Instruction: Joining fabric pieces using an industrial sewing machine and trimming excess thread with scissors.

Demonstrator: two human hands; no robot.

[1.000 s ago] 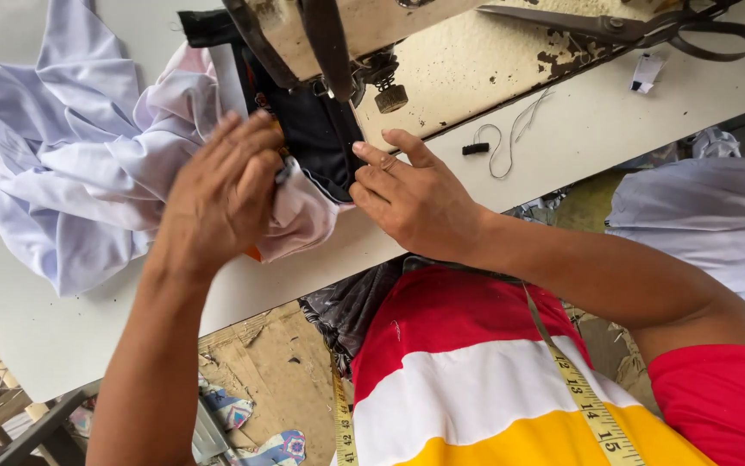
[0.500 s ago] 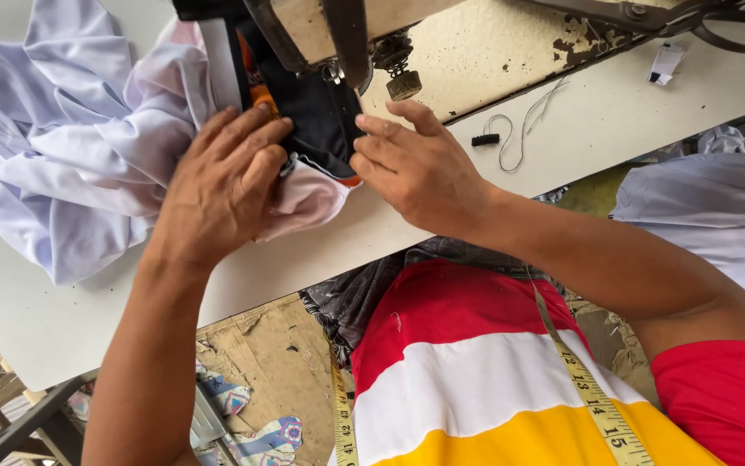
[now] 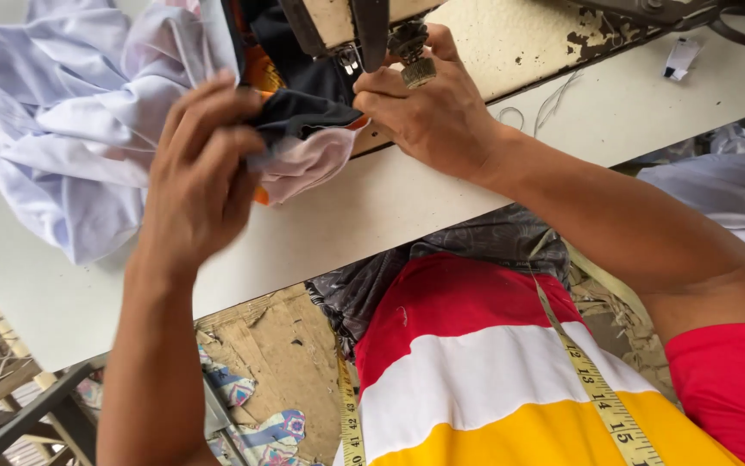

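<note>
Dark navy fabric with an orange edge [image 3: 303, 110] lies bunched under the needle area of the cream metal sewing machine [image 3: 346, 22], at the far edge of the white table [image 3: 372, 216]. Your left hand [image 3: 195, 177] has its fingers closed over that fabric and the pale lilac cloth [image 3: 62, 129] heaped beside it. Your right hand [image 3: 433, 112] pinches the dark piece just beside the presser foot. A yellow measuring tape [image 3: 597, 388] hangs across your striped shirt.
</note>
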